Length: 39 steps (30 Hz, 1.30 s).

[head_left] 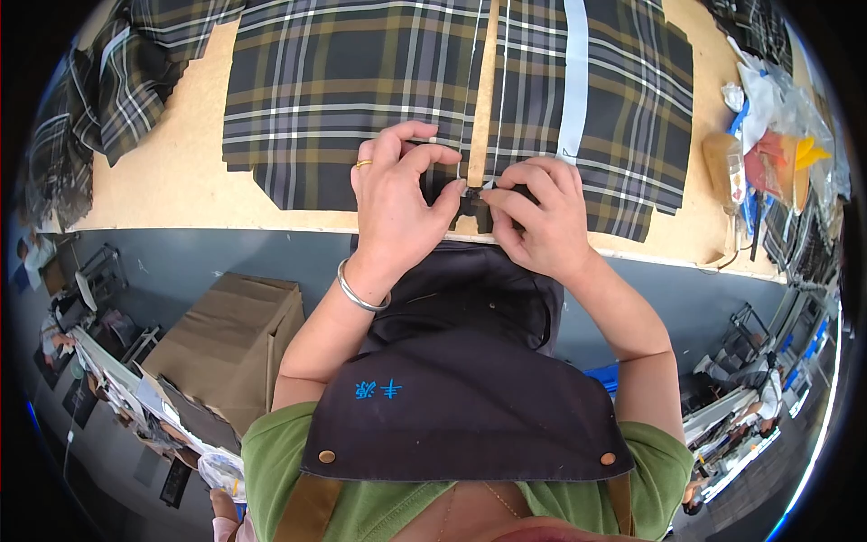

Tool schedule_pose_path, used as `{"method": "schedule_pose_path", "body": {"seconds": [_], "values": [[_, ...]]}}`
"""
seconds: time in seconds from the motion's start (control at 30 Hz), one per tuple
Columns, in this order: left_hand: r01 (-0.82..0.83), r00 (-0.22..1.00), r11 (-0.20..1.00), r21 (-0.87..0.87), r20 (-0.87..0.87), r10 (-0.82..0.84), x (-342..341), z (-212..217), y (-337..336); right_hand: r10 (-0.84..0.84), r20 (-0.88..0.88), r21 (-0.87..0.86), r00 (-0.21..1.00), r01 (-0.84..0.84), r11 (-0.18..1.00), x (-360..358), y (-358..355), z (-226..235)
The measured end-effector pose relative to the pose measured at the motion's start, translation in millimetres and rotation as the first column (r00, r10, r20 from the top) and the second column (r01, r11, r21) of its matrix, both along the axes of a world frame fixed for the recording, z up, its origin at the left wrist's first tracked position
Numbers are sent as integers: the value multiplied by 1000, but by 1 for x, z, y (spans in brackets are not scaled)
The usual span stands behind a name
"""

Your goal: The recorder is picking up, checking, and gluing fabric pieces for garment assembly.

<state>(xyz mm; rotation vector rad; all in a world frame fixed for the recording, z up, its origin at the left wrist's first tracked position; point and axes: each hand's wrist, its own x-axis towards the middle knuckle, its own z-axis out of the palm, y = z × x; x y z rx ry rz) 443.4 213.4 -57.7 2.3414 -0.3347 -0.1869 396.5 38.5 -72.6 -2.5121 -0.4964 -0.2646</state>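
Two dark plaid cloth panels, a left one (352, 90) and a right one (623, 108), lie side by side with a narrow strip of table between them. Thin white lines run along their facing edges. At the near end of that gap is a small dark piece (471, 193); my fingers partly hide it, and its kind is unclear. My left hand (397, 199) rests over the left panel, fingers bent, thumb tip at the piece. From the other side my right hand (549, 217) pinches it between bent fingers. A pale blue strip (574, 81) lies on the right panel.
More plaid cloth (126, 90) is heaped at the table's far left. On the right stand plastic bags (781, 108) and an amber container (722, 167). A brown cardboard box (226, 334) sits below the table edge on the left. Other people work in the background.
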Motion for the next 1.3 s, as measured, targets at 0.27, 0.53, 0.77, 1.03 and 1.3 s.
{"method": "schedule_pose_path", "body": {"seconds": [0.27, 0.53, 0.77, 1.03, 1.3], "values": [[21, 999, 999, 28, 27, -21, 0, -4, 1, 2, -5, -24, 1000, -2, 1000, 0, 0, 4], [61, 988, 997, 43, 140, -66, -3, 0, 4, -30, -105, 172, 994, 48, 984, 18, -5, 19], [531, 836, 847, 12, 156, -526, -40, 11, 45, -118, 250, -29, 961, 129, 991, 129, 9, 39], [-262, 622, 939, 222, 783, -12, 42, 124, 124, -295, 121, 57, 948, 290, 955, 186, 29, 49], [173, 917, 838, 517, 226, -329, 4, 25, 77, -727, -68, 31, 684, 729, 683, 92, -96, 65]]}}
